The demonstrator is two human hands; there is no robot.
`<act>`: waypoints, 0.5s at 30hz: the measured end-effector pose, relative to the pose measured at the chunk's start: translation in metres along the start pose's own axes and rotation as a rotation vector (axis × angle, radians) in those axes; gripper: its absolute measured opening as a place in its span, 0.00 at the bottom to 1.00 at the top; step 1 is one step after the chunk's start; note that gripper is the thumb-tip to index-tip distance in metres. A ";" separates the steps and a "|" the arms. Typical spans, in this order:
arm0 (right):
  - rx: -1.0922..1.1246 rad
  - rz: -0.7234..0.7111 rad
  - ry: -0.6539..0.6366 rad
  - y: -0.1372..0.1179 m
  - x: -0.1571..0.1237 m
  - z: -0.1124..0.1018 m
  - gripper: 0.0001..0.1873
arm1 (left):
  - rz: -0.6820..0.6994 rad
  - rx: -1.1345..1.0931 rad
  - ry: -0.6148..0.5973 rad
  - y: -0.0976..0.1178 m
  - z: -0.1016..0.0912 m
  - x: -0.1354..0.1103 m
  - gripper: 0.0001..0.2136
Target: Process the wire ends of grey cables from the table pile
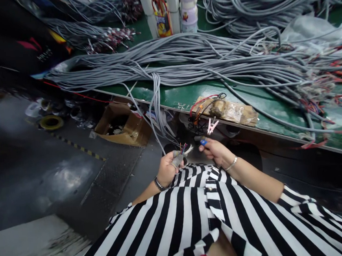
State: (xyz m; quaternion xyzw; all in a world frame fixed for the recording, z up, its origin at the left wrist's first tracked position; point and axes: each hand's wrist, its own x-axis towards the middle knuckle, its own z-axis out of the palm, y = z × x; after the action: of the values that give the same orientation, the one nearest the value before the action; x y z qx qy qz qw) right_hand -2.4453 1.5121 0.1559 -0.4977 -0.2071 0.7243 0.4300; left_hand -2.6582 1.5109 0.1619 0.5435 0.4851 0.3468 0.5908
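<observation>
My left hand (168, 167) is closed round the end of a grey cable (159, 144), with grey covers on some of its fingers. Thin coloured wires (184, 148) fan out from that end, pointing toward my other hand. A short way to the right, my right hand (217, 152) pinches a small blue item (203, 142); its kind is too small to make out. The two hands are apart, just above my lap and in front of the table edge. A pink clothespin (211, 126) stands at the table edge, just beyond my right hand.
Long bundled grey cables (184, 69) cover much of the green table (272, 100). A taped cardboard piece (232, 113) lies at its front edge. Behind stand a bottle (189, 10) and a holder with scissors (162, 18). A cardboard box (129, 129) sits on the floor below.
</observation>
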 end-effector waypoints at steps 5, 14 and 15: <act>-0.114 -0.073 -0.062 0.002 -0.001 0.000 0.22 | -0.026 -0.010 -0.074 0.008 0.003 0.006 0.15; -0.080 -0.253 0.002 0.002 -0.004 0.003 0.26 | -0.035 -0.069 -0.272 0.008 0.012 0.024 0.22; -0.058 -0.263 0.014 0.002 -0.003 0.000 0.26 | -0.054 -0.071 -0.306 0.006 0.008 0.025 0.22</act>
State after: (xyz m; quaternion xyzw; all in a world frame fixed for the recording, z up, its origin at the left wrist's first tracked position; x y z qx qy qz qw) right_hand -2.4457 1.5083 0.1566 -0.4836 -0.2884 0.6518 0.5081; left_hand -2.6422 1.5332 0.1627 0.5557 0.3911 0.2609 0.6857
